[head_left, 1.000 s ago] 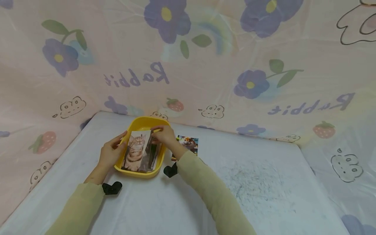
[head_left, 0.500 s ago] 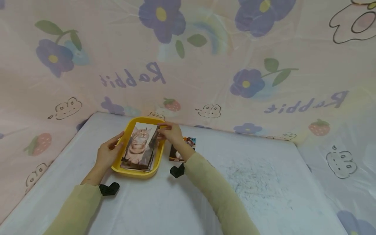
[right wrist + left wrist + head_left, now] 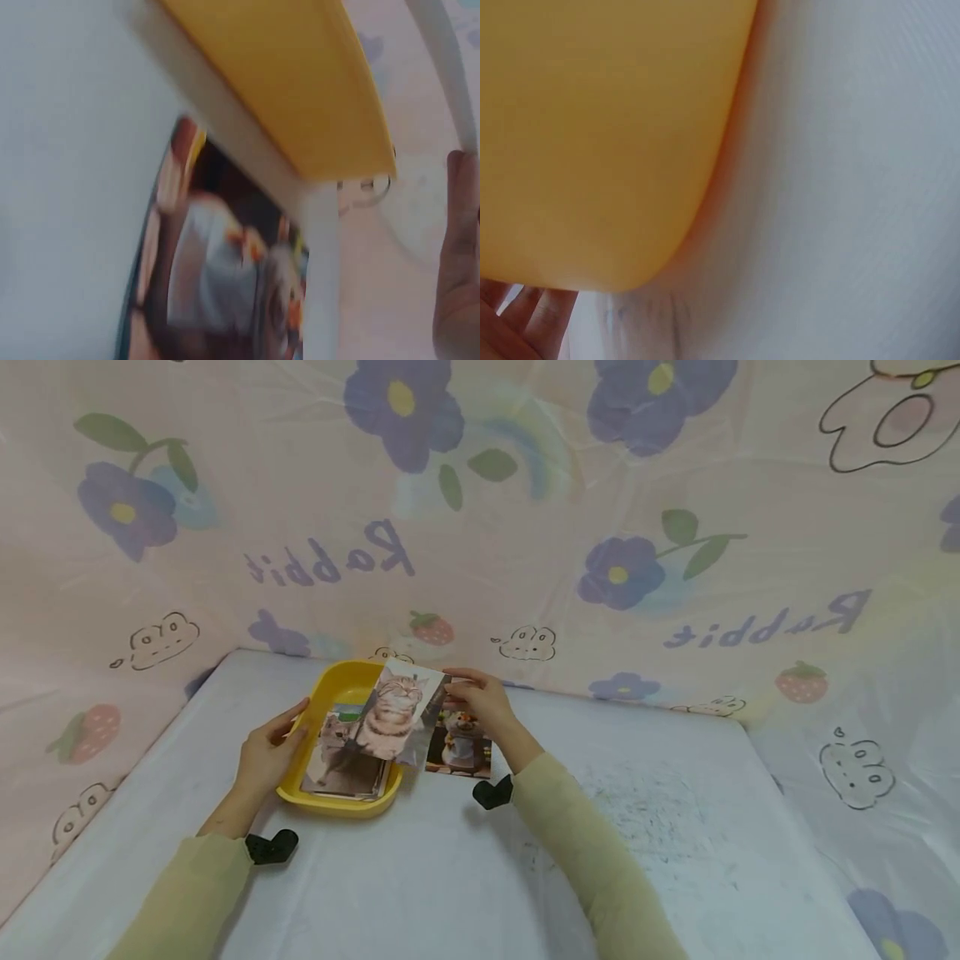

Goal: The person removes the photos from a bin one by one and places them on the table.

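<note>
My left hand (image 3: 262, 756) holds the left rim of a yellow plastic tray (image 3: 390, 789); in the left wrist view, its fingers (image 3: 547, 319) touch the lower edge of the tray wall. Above the tray's right side, my right hand (image 3: 483, 702) pinches a picture card of an orange cat (image 3: 397, 706) by its right edge. The card hangs tilted over the rim. Inside the tray lies a stack of cards, with a grey cat card (image 3: 341, 764) on top, partly covered by the held one. Beside the tray, a hamster card (image 3: 459, 747) lies on the table, partly behind the held card and right hand.
The table has a white cover (image 3: 420, 885) with dark scuff marks (image 3: 645, 818) at the right. A pink patterned curtain (image 3: 480, 568) rises along the back and sides, close behind the tray. Black straps with heart-shaped pieces (image 3: 272, 847) sit at both wrists.
My right hand has lifted the orange cat card off the stack and moved it right, over the tray's rim. The grey cat card beneath is uncovered. My left hand stays on the tray.
</note>
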`<state>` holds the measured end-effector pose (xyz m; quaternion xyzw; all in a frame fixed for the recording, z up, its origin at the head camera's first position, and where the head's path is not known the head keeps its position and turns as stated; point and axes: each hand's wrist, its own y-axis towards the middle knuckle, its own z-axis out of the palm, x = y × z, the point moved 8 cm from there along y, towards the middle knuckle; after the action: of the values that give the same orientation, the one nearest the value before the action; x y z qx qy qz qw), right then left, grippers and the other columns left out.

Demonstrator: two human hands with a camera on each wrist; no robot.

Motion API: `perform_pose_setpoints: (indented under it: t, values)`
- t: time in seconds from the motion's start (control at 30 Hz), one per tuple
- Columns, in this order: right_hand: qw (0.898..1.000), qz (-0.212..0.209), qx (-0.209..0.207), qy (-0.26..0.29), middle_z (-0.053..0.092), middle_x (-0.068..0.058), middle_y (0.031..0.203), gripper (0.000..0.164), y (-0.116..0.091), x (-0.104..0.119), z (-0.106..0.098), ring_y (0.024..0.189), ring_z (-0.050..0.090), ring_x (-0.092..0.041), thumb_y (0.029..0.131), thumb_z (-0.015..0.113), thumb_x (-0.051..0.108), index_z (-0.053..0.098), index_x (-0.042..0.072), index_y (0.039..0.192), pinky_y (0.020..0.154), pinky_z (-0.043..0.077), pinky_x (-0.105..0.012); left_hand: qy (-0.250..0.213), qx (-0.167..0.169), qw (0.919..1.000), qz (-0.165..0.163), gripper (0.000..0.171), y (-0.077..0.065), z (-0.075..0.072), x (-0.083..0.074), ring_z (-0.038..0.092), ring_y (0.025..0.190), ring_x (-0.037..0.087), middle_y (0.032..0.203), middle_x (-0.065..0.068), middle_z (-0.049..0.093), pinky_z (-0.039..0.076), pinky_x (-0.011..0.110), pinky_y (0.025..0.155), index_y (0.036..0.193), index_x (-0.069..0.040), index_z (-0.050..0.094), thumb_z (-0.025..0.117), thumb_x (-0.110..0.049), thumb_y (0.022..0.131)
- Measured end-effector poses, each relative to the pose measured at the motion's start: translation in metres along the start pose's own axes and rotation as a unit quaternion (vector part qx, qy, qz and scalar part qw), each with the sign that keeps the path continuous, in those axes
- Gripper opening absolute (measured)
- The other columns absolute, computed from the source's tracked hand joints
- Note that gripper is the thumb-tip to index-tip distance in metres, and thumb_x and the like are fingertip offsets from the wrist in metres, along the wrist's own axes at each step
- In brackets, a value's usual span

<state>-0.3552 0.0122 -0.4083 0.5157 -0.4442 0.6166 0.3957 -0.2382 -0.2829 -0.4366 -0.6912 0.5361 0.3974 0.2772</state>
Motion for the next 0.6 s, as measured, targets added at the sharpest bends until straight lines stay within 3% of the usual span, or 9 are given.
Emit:
perform_pose_setpoints:
  t: [0.13,0.4,0.6]
  values:
    - [1.000,-0.004,-0.009,-0.017,0.066,-0.005,0.096,0.035,-0.002,-0.001,-0.023,0.072,0.067,-0.011,0.094,0.057,0.006,0.060,0.007,0.129,0.094,0.050,-0.047,0.003,-0.002,1.0000,0.004,0.045,0.000,0.000,-0.001,0.052,0.120,0.046,0.140,0.029,0.046,0.050,0.054,0.090,0.145,-0.022,0.043,0.048,-0.024,0.101]
    - [0.999,0.001,-0.022,-0.035,0.063,-0.010,0.106,0.034,-0.002,-0.006,-0.060,0.081,0.066,-0.013,0.093,0.058,0.004,0.061,0.005,0.127,0.079,0.057,-0.028,-0.011,0.006,0.9999,-0.009,0.045,0.002,0.001,0.003,0.048,0.125,0.045,0.145,0.026,0.042,0.047,0.055,0.095,0.146,-0.023,0.041,0.047,-0.027,0.101]
    - [0.997,0.007,-0.040,-0.059,0.063,-0.010,0.108,0.036,-0.004,-0.010,-0.088,0.083,0.065,-0.011,0.093,0.057,0.004,0.058,0.003,0.130,0.078,0.056,-0.026,-0.012,0.004,0.9999,-0.011,0.045,0.001,0.001,0.003,0.048,0.125,0.046,0.144,0.026,0.042,0.047,0.055,0.095,0.146,-0.023,0.041,0.047,-0.025,0.101]
